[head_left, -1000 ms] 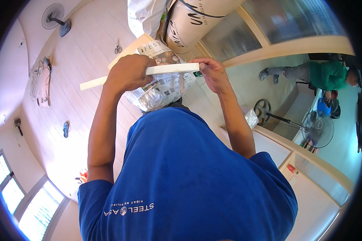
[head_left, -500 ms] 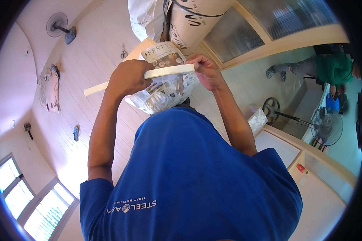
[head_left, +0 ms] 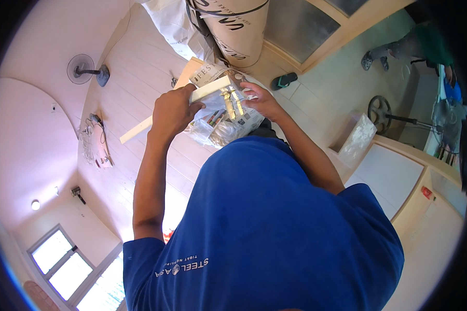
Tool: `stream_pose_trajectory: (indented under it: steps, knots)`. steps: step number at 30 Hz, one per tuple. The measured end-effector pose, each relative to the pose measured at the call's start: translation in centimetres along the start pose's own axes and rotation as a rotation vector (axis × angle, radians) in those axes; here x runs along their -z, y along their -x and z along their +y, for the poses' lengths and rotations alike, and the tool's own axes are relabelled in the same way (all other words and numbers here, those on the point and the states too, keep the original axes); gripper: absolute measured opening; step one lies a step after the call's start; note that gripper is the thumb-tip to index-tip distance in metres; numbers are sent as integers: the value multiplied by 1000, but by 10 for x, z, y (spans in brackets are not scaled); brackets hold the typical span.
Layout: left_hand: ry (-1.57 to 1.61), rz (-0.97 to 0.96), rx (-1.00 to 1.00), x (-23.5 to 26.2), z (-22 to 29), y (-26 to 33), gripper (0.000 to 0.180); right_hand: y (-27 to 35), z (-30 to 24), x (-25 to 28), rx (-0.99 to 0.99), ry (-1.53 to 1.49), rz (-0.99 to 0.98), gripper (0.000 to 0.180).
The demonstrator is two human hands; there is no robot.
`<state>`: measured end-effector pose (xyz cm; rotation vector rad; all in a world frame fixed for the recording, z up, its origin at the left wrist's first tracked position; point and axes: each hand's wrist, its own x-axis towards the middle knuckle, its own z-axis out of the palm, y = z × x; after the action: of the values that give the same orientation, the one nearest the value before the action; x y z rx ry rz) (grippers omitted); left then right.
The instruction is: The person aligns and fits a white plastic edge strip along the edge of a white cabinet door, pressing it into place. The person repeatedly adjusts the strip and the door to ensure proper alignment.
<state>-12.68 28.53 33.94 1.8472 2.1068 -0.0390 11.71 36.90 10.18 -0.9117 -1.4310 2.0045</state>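
A long cream-coloured strip (head_left: 136, 129), which looks like wood, slants up from left to right in front of me. My left hand (head_left: 174, 110) is closed around it toward its upper part. Just past the strip's right end is my right hand (head_left: 264, 102), with thumb and fingers apart. Between that end and my right fingertips show gold-coloured metal pieces (head_left: 230, 103), resembling hinges; whether they are fixed to the strip or touched by my fingers I cannot tell. Below lie printed newspaper (head_left: 251, 118) and a clear plastic bag (head_left: 200, 133) with wrapped contents.
A large brown roll (head_left: 236, 31) and white sacking (head_left: 176, 26) stand ahead. A dark slipper (head_left: 284, 81) lies on the floor to the right. Standing fans (head_left: 80, 69) are at both sides. A cabinet (head_left: 386, 173) stands at right, with another person (head_left: 425, 44) beyond.
My right hand has come off the strip's right end and sits slightly apart from it. The gold-coloured pieces now show there. The view has shifted, and a slipper has come into sight.
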Motion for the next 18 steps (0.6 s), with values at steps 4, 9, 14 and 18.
stream_pose_trajectory:
  steps: [4, 9, 14, 18]
  knots:
    - [-6, -17, -34, -3, 1, 6, 40, -27, 35, -13, 77, 389, 38, 69]
    - [26, 18, -26, -6, 4, 13, 35, -41, 28, -14, 57, 551, -66, 66]
    - [9, 36, -14, -3, 2, 21, 38, -38, 31, -13, 145, 525, -38, 49]
    - [-33, 53, -18, 4, -19, 33, 39, -39, 37, -10, 119, 458, -63, 45]
